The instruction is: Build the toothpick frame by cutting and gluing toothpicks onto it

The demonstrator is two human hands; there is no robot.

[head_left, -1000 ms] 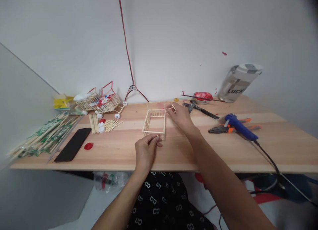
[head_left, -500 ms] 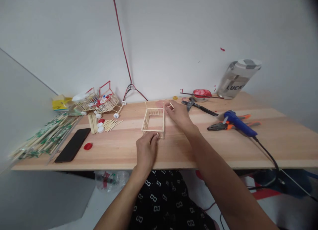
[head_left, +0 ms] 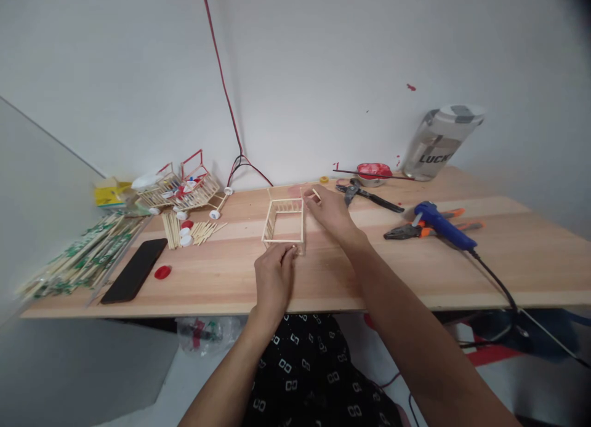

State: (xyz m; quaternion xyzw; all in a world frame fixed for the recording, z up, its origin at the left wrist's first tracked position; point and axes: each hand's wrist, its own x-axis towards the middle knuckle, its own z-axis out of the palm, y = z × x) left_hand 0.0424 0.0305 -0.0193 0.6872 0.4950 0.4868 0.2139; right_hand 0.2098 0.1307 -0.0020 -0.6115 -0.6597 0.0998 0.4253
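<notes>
A small open box frame of thin wooden sticks (head_left: pixel 283 221) is set on the wooden surface (head_left: pixel 323 279), roughly at its middle and a little toward the far edge. The left hand (head_left: pixel 272 278) is laid at the frame's near side, and its fingertips (head_left: pixel 287 251) are closed on the near top rail close to the right corner. The right hand (head_left: pixel 330 210) is reached over to the frame's far right corner; a short stick (head_left: pixel 316 195) is pinched between its thumb and forefinger, just above that corner. Whether the stick touches the frame cannot be told.

To the right of the frame, a blue glue gun (head_left: pixel 441 224) is rested across orange-handled pliers (head_left: pixel 409 231), and its black cord is trailed off the near right edge. Black cutters (head_left: pixel 369 196) are laid farther back, just beside a small dish of red stuff (head_left: pixel 373 171), and a clear bottle (head_left: pixel 438 141) is leaned against the wall behind.

To the left, finished stick carts with red handles (head_left: pixel 187 187) are gathered against the wall, with loose sticks (head_left: pixel 173 228) and white caps (head_left: pixel 186 237) in front of them. A black phone (head_left: pixel 135 269) is laid flat near the front edge, a red cap (head_left: pixel 162 271) just beside it, and wrapped chopsticks (head_left: pixel 85 253) are heaped at the far left.
</notes>
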